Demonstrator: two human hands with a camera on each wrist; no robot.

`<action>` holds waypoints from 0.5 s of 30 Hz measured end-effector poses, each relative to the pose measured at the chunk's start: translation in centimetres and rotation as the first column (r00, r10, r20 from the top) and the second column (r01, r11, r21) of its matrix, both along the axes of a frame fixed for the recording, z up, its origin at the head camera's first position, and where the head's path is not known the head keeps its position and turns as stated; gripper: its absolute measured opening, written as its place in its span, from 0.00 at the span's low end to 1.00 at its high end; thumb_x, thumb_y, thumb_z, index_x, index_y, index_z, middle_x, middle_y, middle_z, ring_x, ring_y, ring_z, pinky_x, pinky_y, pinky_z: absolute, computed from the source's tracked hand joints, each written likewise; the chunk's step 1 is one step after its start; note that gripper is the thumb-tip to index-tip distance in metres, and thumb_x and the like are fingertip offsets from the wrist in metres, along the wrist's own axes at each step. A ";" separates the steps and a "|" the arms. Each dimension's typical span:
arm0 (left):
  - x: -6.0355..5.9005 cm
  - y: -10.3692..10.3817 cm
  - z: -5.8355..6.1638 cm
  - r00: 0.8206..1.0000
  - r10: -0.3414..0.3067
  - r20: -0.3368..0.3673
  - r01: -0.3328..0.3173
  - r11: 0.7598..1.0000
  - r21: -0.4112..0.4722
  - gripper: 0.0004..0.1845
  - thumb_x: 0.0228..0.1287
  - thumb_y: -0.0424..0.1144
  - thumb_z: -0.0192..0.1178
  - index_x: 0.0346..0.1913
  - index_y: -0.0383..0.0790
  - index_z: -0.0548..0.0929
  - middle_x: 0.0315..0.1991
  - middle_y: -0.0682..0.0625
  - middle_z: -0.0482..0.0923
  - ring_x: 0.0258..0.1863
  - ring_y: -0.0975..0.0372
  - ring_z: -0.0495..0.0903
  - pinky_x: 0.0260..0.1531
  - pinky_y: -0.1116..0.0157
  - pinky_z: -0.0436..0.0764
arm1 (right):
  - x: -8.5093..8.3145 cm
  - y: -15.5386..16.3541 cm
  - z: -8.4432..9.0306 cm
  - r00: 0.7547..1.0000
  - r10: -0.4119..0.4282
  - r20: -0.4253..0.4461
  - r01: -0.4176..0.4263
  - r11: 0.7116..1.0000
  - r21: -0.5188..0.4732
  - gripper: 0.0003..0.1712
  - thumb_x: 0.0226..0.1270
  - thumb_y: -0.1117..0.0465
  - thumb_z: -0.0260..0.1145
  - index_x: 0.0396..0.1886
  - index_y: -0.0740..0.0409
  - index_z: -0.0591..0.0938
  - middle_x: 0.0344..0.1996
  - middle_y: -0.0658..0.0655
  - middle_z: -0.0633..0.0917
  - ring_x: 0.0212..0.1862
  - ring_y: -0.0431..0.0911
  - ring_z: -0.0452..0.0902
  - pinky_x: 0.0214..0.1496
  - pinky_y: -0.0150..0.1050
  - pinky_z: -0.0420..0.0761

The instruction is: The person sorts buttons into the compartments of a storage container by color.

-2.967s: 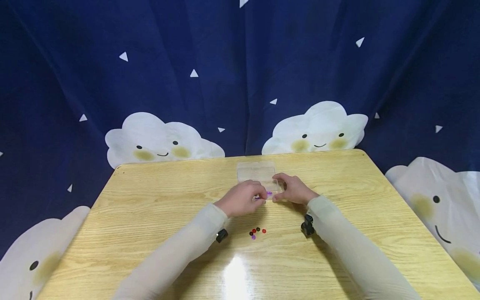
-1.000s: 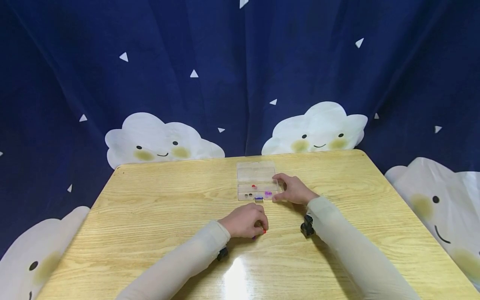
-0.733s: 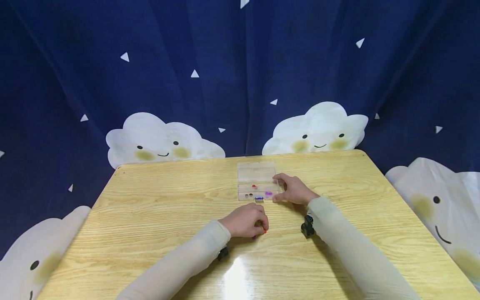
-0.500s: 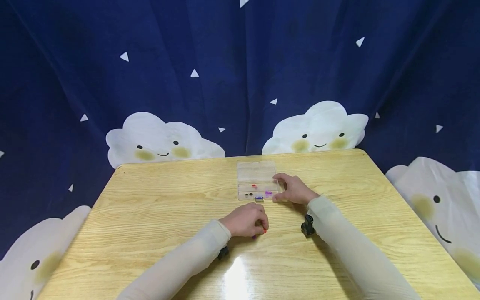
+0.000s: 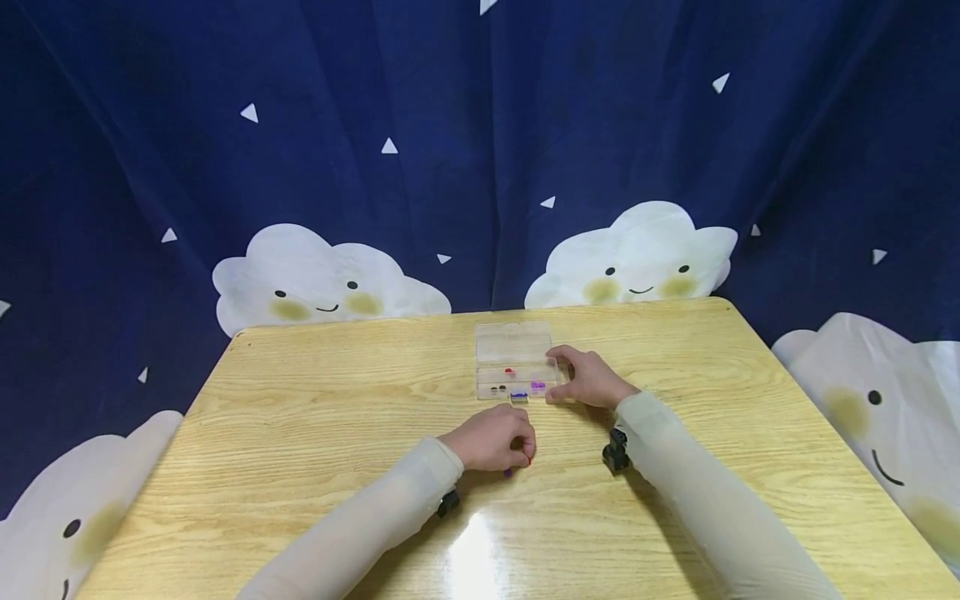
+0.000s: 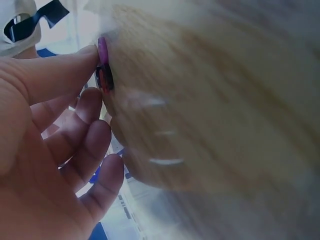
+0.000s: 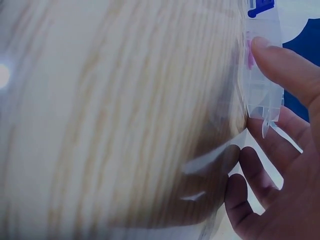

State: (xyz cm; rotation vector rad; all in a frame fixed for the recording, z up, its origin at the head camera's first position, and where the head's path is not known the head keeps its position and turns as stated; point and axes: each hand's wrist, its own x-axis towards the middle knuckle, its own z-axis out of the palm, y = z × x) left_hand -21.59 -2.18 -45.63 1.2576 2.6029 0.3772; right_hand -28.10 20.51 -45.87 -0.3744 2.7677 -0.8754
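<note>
A small clear compartment box [image 5: 513, 354] lies on the wooden table [image 5: 300, 417], with a red bead [image 5: 509, 370], black beads [image 5: 497, 388] and purple beads [image 5: 537, 386] inside. My right hand [image 5: 557, 377] holds its right end, thumb on top and fingers beneath; the right wrist view shows the thumb [image 7: 265, 50] on the box [image 7: 260, 85]. Nearer me, my left hand [image 5: 521, 451] curls over loose beads [image 5: 508, 472]. In the left wrist view, the left hand [image 6: 97, 75] pinches a dark bead [image 6: 105, 81] between thumb and forefinger, beside a purple bead [image 6: 102, 49].
A dark blue curtain with white clouds [image 5: 322, 279] hangs behind the table. Black wrist cameras [image 5: 615, 454] sit under both sleeves. A blue latch [image 5: 518, 395] marks the box's near edge. A light glare [image 5: 468, 542] shines on the tabletop near me.
Three seconds ago my left hand was at the box; it has come back to the loose beads and barely moved in the last second. The right hand has stayed on the box.
</note>
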 end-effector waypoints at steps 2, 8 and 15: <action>0.0 -0.1 0.0 1.000 -0.003 -0.002 0.003 1.000 -0.002 0.05 0.63 0.44 0.67 0.29 0.57 0.85 0.35 0.63 0.77 0.39 0.70 0.72 0.48 0.72 0.74 | 0.0 -0.1 0.0 1.000 0.000 0.002 0.000 1.000 0.000 0.45 0.54 0.51 0.78 0.70 0.56 0.69 0.65 0.66 0.77 0.64 0.60 0.73 0.68 0.56 0.72; -0.1 -0.2 0.1 1.000 -0.013 -0.012 0.014 1.000 0.003 0.05 0.63 0.43 0.66 0.30 0.56 0.87 0.36 0.62 0.79 0.39 0.69 0.73 0.50 0.71 0.74 | -0.3 -0.1 -0.1 1.000 0.006 -0.007 -0.006 1.000 0.004 0.45 0.54 0.51 0.78 0.69 0.56 0.69 0.65 0.66 0.77 0.64 0.60 0.73 0.68 0.56 0.72; -0.2 -0.2 -0.1 0.999 -0.035 -0.016 0.035 0.999 0.019 0.05 0.64 0.43 0.66 0.31 0.55 0.89 0.36 0.61 0.80 0.39 0.69 0.75 0.51 0.71 0.75 | -0.3 0.1 -0.2 1.000 0.019 0.002 -0.019 1.000 -0.011 0.45 0.54 0.50 0.78 0.69 0.56 0.69 0.64 0.67 0.77 0.62 0.59 0.74 0.67 0.57 0.72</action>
